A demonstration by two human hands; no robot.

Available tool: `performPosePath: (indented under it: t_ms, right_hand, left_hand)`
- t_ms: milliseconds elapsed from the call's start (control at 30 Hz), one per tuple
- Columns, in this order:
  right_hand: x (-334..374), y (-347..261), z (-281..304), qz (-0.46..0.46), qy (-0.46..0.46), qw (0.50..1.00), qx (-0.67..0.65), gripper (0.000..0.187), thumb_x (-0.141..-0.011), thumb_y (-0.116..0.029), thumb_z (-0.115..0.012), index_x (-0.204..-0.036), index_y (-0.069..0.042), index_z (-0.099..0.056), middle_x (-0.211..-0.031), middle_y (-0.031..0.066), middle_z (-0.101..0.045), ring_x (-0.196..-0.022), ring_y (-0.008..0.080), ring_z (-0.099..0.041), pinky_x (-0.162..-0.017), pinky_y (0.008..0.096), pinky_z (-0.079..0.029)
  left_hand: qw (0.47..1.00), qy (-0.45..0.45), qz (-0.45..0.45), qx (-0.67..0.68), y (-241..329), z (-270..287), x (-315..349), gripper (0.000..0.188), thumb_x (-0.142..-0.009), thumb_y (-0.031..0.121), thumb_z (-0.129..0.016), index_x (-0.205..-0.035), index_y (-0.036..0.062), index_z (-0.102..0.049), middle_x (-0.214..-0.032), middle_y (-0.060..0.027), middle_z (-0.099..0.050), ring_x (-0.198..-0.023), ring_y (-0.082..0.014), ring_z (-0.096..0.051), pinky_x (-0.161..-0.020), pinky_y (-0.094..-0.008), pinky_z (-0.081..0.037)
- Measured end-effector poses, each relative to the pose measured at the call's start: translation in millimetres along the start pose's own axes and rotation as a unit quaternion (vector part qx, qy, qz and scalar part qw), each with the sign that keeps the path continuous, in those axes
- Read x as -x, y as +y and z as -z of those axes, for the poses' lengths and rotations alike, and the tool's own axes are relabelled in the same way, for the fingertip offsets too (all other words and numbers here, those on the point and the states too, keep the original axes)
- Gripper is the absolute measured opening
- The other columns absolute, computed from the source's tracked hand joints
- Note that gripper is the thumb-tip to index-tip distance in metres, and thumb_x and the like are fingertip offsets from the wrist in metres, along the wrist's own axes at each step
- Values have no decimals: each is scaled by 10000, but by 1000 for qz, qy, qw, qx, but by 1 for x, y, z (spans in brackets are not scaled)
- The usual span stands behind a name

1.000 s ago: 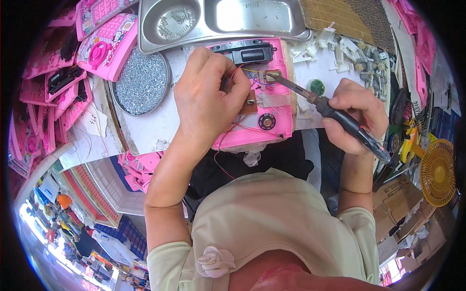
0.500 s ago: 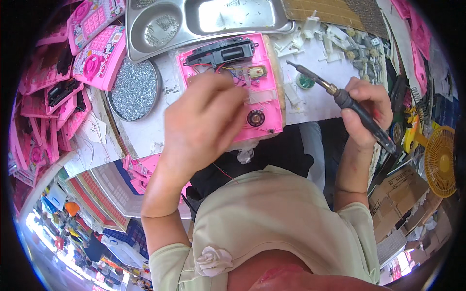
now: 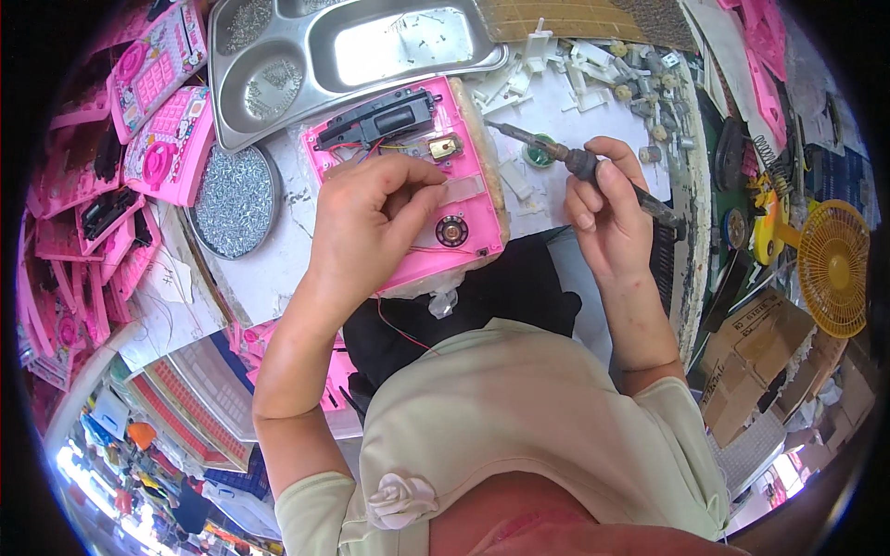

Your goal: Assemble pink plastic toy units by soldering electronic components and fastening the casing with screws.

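A pink plastic housing (image 3: 475, 243) lies open in front of me, its inside facing up. It holds a black mechanism (image 3: 385, 120), a small metal-cased part (image 3: 445, 147), a round speaker (image 3: 451, 232) and thin wires. My left hand (image 3: 366, 222) is over its left side, thumb and forefinger pinched together next to a whitish strip (image 3: 464, 190). What lies between those fingertips is too small to make out. My right hand (image 3: 614, 213) grips a soldering iron (image 3: 533, 139) by its dark handle. Its tip points left, above the table just beyond the housing's right edge, touching nothing visible.
A steel compartment tray (image 3: 311, 79) stands behind the housing. A round dish of small screws (image 3: 232, 199) and stacked pink toy shells (image 3: 167, 139) are on the left. Right of the housing lie a small green container (image 3: 540, 151) and scattered white plastic parts (image 3: 593, 79). A yellow fan (image 3: 834, 269) is far right.
My right hand has brought the soldering iron left, closer to the housing. My left hand, blurred before, has steadied in a pinch over the housing. The whole view has shifted a little.
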State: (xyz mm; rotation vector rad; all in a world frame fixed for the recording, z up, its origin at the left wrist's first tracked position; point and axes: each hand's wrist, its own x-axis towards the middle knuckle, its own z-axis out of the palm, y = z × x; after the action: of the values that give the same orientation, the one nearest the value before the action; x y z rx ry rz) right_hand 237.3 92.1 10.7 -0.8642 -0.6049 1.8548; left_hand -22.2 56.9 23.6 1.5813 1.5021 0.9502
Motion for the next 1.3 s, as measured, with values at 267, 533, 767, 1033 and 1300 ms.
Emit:
performPosePath:
  t_ms: [267, 533, 767, 1033, 1300]
  right_hand:
    - [-20, 34, -47, 182, -81, 937, 287, 595, -804, 95, -756, -1340, -53, -545, -1044, 70, -665, -934, 130, -675, -814, 262, -552]
    - [-32, 50, -57, 262, -118, 874, 392, 619, -751, 101, -761, -1318, -78, -590, -993, 66, -665, -832, 139, -673, -703, 253, -532]
    - [-24, 23, -48, 329, -146, 791, 494, 533, -724, 69, -797, -1224, -54, -659, -921, 76, -660, -774, 190, -644, -687, 295, -516]
    - [17, -22, 14, 244, -196, 867, 388, 265, -869, -94, -718, -1089, 40, -656, -744, 62, -590, -599, 118, -492, -548, 255, -369]
    - [26, -5, 15, 243, -217, 851, 411, 235, -818, -50, -714, -1040, 11, -663, -663, 75, -596, -522, 171, -537, -488, 292, -396]
  left_hand:
    - [991, -16, 88, 100, 1, 5, 0, 86, -847, 18, -736, -909, -17, -687, -747, -65, -668, -608, -93, -579, -575, -261, -473]
    - [988, -23, 98, 115, -2, 6, 1, 88, -862, 23, -728, -917, -25, -678, -770, -66, -673, -632, -91, -587, -583, -262, -481]
    - [999, -36, -7, 37, -1, 7, -1, 97, -842, 31, -718, -923, 2, -673, -845, -95, -658, -711, -216, -636, -644, -331, -520]
    - [980, -84, -127, -126, 1, 11, 5, 112, -791, 59, -722, -880, 51, -655, -1100, -94, -595, -942, -290, -637, -739, -390, -537]
    - [979, -88, -113, -142, 3, 10, 7, 193, -736, 2, -760, -905, 23, -671, -1084, -108, -609, -923, -291, -634, -784, -368, -521]
